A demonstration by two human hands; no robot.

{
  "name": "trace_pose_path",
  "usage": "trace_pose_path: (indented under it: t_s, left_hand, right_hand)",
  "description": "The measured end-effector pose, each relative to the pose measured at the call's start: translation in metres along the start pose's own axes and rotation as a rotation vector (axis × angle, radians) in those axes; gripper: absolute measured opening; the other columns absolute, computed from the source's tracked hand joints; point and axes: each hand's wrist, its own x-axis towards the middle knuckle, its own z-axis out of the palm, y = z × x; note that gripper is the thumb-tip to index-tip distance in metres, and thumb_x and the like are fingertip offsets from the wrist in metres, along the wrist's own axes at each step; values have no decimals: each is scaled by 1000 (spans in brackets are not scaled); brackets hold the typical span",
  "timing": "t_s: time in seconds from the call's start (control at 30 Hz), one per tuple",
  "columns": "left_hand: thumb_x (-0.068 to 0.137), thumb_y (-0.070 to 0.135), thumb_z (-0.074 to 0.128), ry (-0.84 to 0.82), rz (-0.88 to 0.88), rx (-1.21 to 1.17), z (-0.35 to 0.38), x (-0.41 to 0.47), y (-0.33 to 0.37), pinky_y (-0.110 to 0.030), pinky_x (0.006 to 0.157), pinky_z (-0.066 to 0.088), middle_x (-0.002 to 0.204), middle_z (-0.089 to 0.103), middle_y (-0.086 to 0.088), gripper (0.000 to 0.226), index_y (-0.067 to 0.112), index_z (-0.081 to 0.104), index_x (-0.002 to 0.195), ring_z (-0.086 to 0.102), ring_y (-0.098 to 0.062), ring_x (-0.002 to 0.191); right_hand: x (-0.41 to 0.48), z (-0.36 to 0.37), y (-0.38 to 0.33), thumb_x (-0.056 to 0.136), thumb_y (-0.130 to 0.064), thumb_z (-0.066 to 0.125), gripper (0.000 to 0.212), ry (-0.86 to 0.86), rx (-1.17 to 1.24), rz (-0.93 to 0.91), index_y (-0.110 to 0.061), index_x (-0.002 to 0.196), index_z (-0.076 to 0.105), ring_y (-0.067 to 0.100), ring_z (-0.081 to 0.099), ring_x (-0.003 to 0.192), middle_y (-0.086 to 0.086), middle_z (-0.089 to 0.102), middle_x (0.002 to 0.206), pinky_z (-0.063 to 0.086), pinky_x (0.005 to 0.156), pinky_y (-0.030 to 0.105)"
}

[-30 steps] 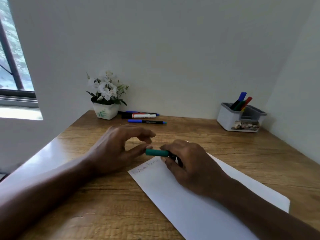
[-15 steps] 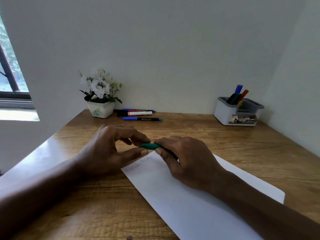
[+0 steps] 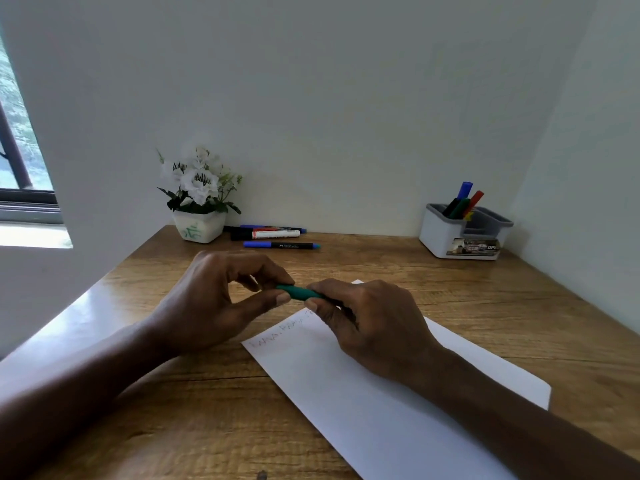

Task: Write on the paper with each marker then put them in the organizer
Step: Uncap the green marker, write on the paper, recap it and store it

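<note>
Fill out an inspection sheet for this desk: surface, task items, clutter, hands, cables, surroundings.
Surface: wooden desk, glossy at its left edge.
Task items: white paper lies flat and angled, with faint writing near its top corner; green marker is held above it; three markers lie by the back wall; organizer at back right holds several markers upright.
Clutter: flower pot at back left, beside the loose markers.
Hands: left hand pinches the green marker's end; right hand grips its barrel. Whether the cap is on or off cannot be told.
Cables: nothing seen.
Surroundings: plain walls behind and to the right; window at left.
</note>
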Motion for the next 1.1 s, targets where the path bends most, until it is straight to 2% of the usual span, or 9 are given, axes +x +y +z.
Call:
trace_pose_path:
  t_s: [0.13,0.27,0.4,0.57,0.7,0.77,0.87,0.93,1.1]
  left_hand:
    - [83,36,74,92,-67,-24,-3,-1,-7,-25,74,60,93,76,16,21,26,76,101,73,-4,84]
    - [84,46,72,137,-236,48,-12,-2,-24,-33,79,62,94,76,19,25,33,76,105,71,2,87]
    - [81,56,71,77,-358,240,-10,-3,-30,-36,78,58,96,72,24,22,43,76,98,65,4,88]
    - [79,62,71,-80,-386,386,-7,-1,-35,-42,90,54,121,65,21,27,43,76,98,58,-6,112]
    - [80,71,63,-175,-414,456,-7,0,-35,-44,100,48,129,61,18,36,44,72,103,52,-8,123]
    - [75,84,50,-220,-447,426,-7,0,-33,-47,102,47,135,57,17,59,44,68,114,50,-10,127]
    - [57,103,27,-376,-543,333,-9,0,-28,-50,114,35,151,42,15,104,43,51,139,40,-11,138]
    - [47,108,20,-494,-578,332,-10,1,-26,-52,122,21,161,29,12,123,42,36,150,29,-13,147]
    - [56,103,29,-580,-584,357,-10,2,-24,-57,124,6,167,17,9,118,40,24,156,18,-15,152]
  right_hand:
    - [5,-9,11,97,-50,40,43,-3,80,118,-38,129,66,10,67,86,-11,77,104,53,73,34]
    - [8,-17,34,102,-23,48,26,91,310,288,-32,89,69,13,61,62,-6,69,72,50,58,38]
    - [7,-21,31,104,-10,51,40,107,566,373,-41,130,53,16,65,56,1,74,81,55,55,30]
    - [8,-23,26,102,-7,56,16,163,719,379,-18,108,66,29,69,53,8,75,86,53,46,32]
    - [12,-26,27,103,-4,38,33,128,1331,567,-4,112,69,28,73,70,18,76,93,57,55,28]
    - [12,-26,28,96,-5,36,37,88,1551,612,-5,113,69,25,75,79,15,78,97,58,59,26]
    - [10,-23,28,87,-20,59,18,108,1421,630,-12,100,68,19,71,72,8,76,85,54,58,25]
    - [9,-19,30,90,-34,63,23,112,1225,646,-12,89,68,17,63,62,7,67,69,50,56,28]
    - [10,-12,21,103,-20,52,27,65,993,682,-6,97,75,23,65,65,16,73,72,50,58,33]
